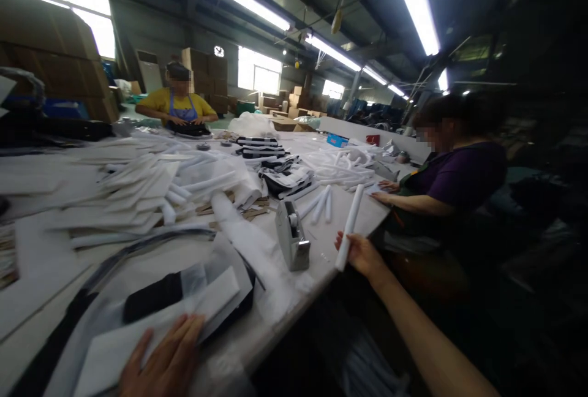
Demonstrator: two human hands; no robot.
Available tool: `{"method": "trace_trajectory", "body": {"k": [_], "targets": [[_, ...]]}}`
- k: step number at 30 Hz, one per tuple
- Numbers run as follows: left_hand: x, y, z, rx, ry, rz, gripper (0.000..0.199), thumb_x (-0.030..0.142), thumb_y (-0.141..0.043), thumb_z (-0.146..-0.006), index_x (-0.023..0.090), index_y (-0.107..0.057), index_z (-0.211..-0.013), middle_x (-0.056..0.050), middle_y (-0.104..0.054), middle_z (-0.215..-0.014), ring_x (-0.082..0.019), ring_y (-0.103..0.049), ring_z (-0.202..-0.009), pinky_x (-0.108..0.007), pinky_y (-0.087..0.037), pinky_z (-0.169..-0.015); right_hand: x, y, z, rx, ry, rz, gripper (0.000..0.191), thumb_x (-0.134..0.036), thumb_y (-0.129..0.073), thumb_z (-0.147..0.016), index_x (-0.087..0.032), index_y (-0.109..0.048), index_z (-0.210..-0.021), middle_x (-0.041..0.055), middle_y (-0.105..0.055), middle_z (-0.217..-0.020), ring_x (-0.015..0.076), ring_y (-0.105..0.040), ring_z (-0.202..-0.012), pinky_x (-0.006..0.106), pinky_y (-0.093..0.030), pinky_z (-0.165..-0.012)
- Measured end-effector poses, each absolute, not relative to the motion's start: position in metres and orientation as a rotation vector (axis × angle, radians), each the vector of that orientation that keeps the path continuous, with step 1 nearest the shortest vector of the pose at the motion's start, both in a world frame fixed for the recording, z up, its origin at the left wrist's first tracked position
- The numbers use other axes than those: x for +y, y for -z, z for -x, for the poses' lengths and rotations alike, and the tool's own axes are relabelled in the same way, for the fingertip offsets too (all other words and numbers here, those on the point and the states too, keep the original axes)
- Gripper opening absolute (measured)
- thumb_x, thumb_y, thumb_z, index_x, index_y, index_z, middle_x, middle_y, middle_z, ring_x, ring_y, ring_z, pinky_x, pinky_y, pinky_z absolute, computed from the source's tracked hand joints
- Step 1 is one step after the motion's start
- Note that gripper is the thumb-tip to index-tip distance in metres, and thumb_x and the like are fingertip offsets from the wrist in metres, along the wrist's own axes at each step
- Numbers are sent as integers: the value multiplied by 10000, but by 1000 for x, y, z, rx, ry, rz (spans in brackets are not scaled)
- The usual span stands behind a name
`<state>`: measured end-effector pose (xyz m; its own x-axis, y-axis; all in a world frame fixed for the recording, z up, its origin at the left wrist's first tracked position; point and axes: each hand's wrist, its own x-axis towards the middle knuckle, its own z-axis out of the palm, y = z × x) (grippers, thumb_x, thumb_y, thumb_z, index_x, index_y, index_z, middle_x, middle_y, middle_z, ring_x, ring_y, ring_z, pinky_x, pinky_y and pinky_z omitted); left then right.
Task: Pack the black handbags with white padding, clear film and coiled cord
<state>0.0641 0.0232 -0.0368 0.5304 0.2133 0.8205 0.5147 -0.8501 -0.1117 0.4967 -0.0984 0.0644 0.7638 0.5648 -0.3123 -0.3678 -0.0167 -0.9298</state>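
Note:
My left hand (pixel 163 354) lies with fingers spread on a flat white foam piece (pixel 114 348) at the lower left. Under that piece is a black bag (pixel 250 308) with a long curved black strap (pixel 133 254) and thin white sheeting. A black patch (pixel 154 297) shows beside the foam. Over the table's right edge, my right hand (pixel 361 253) grips a white tube (pixel 351 222) near its lower end, and the tube tilts up and away. A grey tape dispenser (pixel 291 238) stands between my two hands.
White tubes (pixel 321 204) lie beyond the dispenser, with black-and-white bundles (pixel 282 173) farther back. Stacked white sheets (pixel 133 195) cover the left side. One person in yellow (pixel 179 103) works across the table (pixel 353 250); another in purple (pixel 459 170) is at the right edge.

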Motion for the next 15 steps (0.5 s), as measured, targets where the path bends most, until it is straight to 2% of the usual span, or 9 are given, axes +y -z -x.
{"method": "trace_trajectory", "body": {"k": [2, 5, 6, 8, 9, 10, 12, 13, 15], "targets": [[10, 18, -67, -682, 1122, 2457, 427, 92, -446, -932, 247, -593, -1301, -32, -721, -1190, -215, -686, -1079, -448, -182, -1238, -126, -63, -458, -210, -819, 1274, 111, -256, -552, -928, -166, -614, -946, -10, -578, -730, 88, -522, -524, 200, -494, -477], [-2, -1, -74, -839, 1073, 2499, 286, 107, -477, -950, 193, -627, -1179, -41, -747, -1093, -206, -690, -1061, -474, -158, -1232, -157, -58, -395, -282, -883, 1079, 378, -504, -618, -893, -190, -645, -1102, -50, -496, -611, 71, -362, -409, 181, -341, -339], [-3, -4, -76, -859, 1053, 2519, 274, 104, -475, -953, 191, -626, -1164, -39, -749, -1079, -204, -686, -1065, -483, -164, -1226, -164, -55, -374, -290, -892, 1066, 427, -548, -621, -880, -207, -645, -1136, -51, -502, -602, 75, -358, -404, 188, -347, -338], [-4, -9, -77, -858, 1012, 2547, 257, 101, -479, -951, 190, -628, -1141, -40, -750, -1065, -217, -669, -1100, -507, -201, -1203, -173, -48, -332, -288, -900, 1109, 433, -563, -624, -871, -233, -652, -1150, -20, -596, -678, 111, -491, -485, 230, -473, -427], [-4, -11, -77, -846, 979, 2563, 252, 100, -482, -947, 188, -630, -1131, -45, -748, -1062, -226, -661, -1112, -512, -240, -1183, -174, -43, -313, -288, -914, 1145, 410, -547, -633, -868, -235, -664, -1131, 7, -655, -769, 142, -579, -592, 259, -539, -519], [-3, -14, -77, -839, 936, 2581, 247, 96, -485, -941, 183, -633, -1118, -54, -747, -1055, -234, -662, -1104, -510, -296, -1150, -174, -38, -294, -284, -941, 1189, 387, -529, -650, -857, -228, -682, -1097, 31, -691, -870, 175, -633, -723, 283, -577, -618], [-2, -22, -78, -854, 785, 2649, 238, 83, -489, -922, 165, -641, -1085, -79, -742, -1022, -246, -682, -1021, -481, -434, -1026, -170, -27, -263, -257, -1037, 1261, 348, -494, -696, -822, -213, -708, -1027, 51, -706, -1004, 213, -644, -919, 291, -588, -738], [-1, -26, -79, -875, 686, 2692, 231, 75, -496, -906, 156, -645, -1063, -91, -738, -989, -253, -690, -964, -459, -485, -944, -166, -22, -251, -225, -1090, 1271, 339, -483, -716, -805, -209, -713, -1005, 49, -704, -1006, 211, -637, -931, 277, -583, -728], [1, -36, -81, -916, 506, 2764, 205, 58, -523, -866, 145, -650, -1001, -100, -726, -916, -268, -689, -878, -427, -526, -819, -159, -14, -230, -147, -1167, 1225, 359, -495, -737, -779, -211, -704, -995, 31, -689, -891, 183, -627, -823, 251, -562, -624]]}}
